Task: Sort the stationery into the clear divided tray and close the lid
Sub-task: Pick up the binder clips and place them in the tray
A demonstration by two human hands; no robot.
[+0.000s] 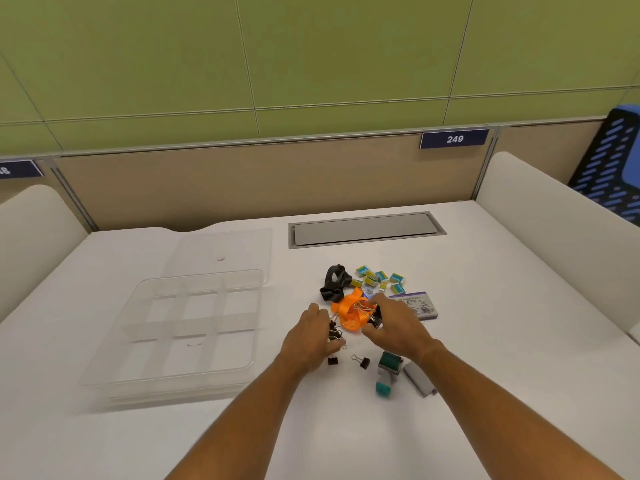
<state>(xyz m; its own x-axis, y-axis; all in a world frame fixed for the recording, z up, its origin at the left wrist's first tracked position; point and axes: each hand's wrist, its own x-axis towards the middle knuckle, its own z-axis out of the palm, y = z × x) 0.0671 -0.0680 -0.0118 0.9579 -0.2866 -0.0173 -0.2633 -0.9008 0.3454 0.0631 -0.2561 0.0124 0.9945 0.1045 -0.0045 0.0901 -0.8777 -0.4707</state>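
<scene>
Two bare forearms reach up from the bottom of the frame to a pile of stationery at centre. Left hand (309, 336) curls its fingers around a bunch of black binder clips (335, 332), pinching them. Right hand (391, 325) pinches another clip (374, 319) at the edge of the orange ribbon (348, 308). Two loose clips (362, 361) lie just below the hands, beside a teal stamp (387, 370). Small staple boxes (379, 279) sit above the pile. Left of centre lies the clear divided tray (114, 355), its compartments bare, its lid (242, 244) flat behind it.
</scene>
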